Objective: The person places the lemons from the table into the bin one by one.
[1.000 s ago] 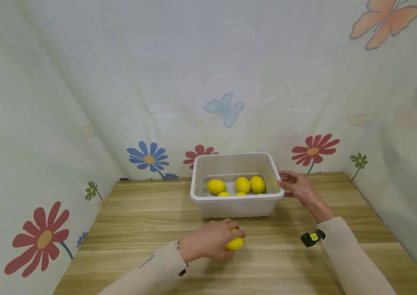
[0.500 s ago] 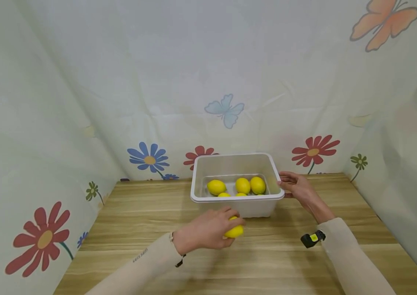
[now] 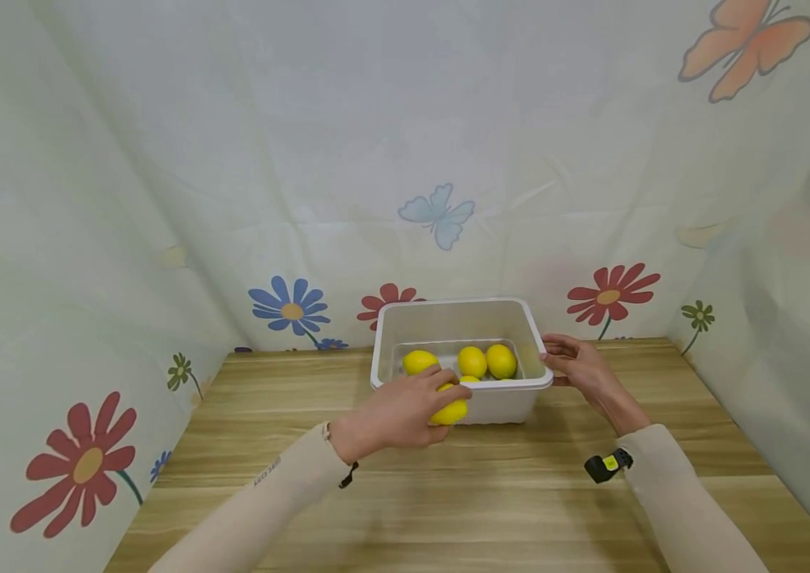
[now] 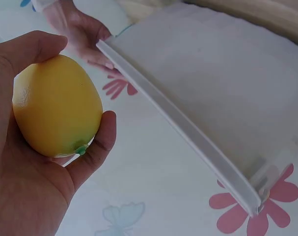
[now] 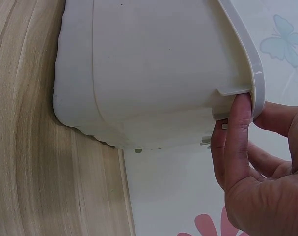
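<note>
My left hand (image 3: 405, 407) grips a yellow lemon (image 3: 451, 406) in front of the white plastic bin (image 3: 498, 404), overlapping its near rim in the head view. The left wrist view shows the lemon (image 4: 60, 105) between thumb and fingers, its green stem tip facing down. At the bin's right end, my right hand (image 3: 582, 368) holds the rim. In the right wrist view its fingers (image 5: 238, 142) curl under the rim of the bin (image 5: 163, 64), with the thumb on the outer edge. Several lemons (image 3: 501, 361) lie inside the bin; the near wall and my left hand hide some of them.
The bin stands on a wood-grain table (image 3: 290, 398) towards its back edge. A pale curtain (image 3: 305, 199) printed with flowers and butterflies hangs behind the table and along both sides. A black strap device (image 3: 607, 464) is worn at my right wrist.
My left hand has lifted the lemon from low over the table in front of the bin, up and forward to the near rim. The right hand and bin have stayed put.
</note>
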`<state>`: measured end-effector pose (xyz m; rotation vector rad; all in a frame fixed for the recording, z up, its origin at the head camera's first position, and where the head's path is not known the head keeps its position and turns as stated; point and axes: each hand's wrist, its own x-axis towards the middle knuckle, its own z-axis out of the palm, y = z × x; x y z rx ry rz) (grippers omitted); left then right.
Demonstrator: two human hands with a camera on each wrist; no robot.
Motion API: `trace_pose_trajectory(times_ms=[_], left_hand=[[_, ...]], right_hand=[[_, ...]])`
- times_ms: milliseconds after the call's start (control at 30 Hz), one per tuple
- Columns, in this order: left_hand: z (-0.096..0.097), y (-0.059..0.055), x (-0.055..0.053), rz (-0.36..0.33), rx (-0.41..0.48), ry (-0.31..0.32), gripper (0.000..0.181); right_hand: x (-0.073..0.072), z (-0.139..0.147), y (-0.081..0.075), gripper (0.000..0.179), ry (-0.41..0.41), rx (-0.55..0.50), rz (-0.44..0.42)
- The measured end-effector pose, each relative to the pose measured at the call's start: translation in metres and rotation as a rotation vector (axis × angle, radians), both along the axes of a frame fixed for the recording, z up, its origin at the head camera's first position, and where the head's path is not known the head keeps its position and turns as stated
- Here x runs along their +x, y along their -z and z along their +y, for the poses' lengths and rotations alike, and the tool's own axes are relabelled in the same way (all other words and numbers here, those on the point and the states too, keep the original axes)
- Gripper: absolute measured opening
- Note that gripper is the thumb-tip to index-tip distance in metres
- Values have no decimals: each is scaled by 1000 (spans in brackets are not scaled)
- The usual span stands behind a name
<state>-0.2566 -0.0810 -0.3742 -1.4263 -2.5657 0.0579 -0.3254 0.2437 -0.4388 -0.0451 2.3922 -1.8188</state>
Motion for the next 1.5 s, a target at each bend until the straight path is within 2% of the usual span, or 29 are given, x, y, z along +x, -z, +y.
trace_pose_trajectory(times_ms=[267,500,967,1200,1500], left_hand=[[-2,-8,-20,-52,9,-62,47],[-1,-16,-36,-54,-14,-117,49],[8,-32,-72,-176,-12,-215,50],[14,-37,-88,-180,-18,-267,48],[22,-46,-107,-274,26,-310,47]], right_hand=[[0,0,0,56,2,-6,-9],[-1,0,1,56,10,12,-6],[0,0,0,57,8,15,-4],[0,-1,0,56,4,24,-2],[0,0,1,56,6,21,3]])
